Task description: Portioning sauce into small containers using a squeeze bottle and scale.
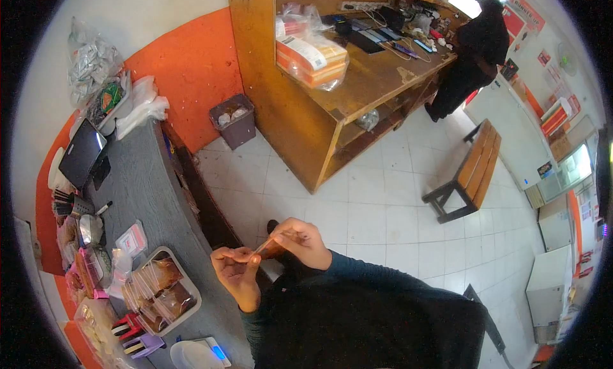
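Note:
A small, thin clear plastic sachet (261, 247) with brownish-orange contents is pinched between my two hands. My left hand (239, 275) grips its lower left end with thumb and fingers. At the upper right end, my right hand (302, 242) holds it by the fingertips. To the left, on the grey counter (153, 187), a pale rectangular tray (197, 296) holds several filled sachets (155, 292) of brown stuff. A digital scale (218, 352) with a lit display stands nearer, partly under a translucent plastic bowl (194, 354). Beside the tray lie red (127, 327) and purple (143, 345) small devices.
A tablet (82, 153) and a metal utensil holder (79, 205) stand along the counter's wall side. Ahead are a waste bin (233, 122) and a wooden desk (287, 129) bearing bagged boxes (311, 60) and phones. A bench (471, 170) and a person (479, 57) are farther right.

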The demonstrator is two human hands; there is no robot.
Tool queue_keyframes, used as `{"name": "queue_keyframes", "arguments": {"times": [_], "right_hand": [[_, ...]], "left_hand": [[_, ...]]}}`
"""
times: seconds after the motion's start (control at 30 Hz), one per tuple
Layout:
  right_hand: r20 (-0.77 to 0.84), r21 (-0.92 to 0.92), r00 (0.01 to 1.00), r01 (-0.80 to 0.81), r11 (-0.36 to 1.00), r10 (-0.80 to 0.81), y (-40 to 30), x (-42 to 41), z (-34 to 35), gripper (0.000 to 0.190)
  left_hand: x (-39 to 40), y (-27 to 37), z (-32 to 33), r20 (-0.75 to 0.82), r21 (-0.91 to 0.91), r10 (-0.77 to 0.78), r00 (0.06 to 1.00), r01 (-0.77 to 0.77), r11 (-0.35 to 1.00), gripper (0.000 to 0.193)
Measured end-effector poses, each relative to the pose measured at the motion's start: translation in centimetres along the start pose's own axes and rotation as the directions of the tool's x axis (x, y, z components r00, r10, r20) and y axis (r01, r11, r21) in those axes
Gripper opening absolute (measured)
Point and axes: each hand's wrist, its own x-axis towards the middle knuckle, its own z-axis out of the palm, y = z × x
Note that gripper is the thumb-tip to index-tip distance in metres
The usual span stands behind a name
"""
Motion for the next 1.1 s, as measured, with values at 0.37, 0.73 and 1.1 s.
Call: {"name": "queue_keyframes", "arguments": {"times": [0.37,0.73,1.1], "right_hand": [[0.144,-0.371,0.982,-0.057,0.927,0.119,-0.8,-0.5,-1.3,0.013],[0.013,-0.062,0.950,-0.312,0.948,0.313,-0.7,1.0,0.9,0.028],[0.242,-0.196,0.889,-0.348,0.917,0.389,2.2,3.4,4.4,0.032]], "left_hand": [[-0.8,-0.3,1.2,0.053,0.130,0.014,0.998,-0.021,0.991,0.037],[-0.3,-0.9,-2.1,-0.091,0.207,-0.070,0.993,0.087,0.974,0.030],[-1.2,1.4,-3.8,-0.296,0.043,-0.005,0.955,0.019,0.999,0.032]]}}
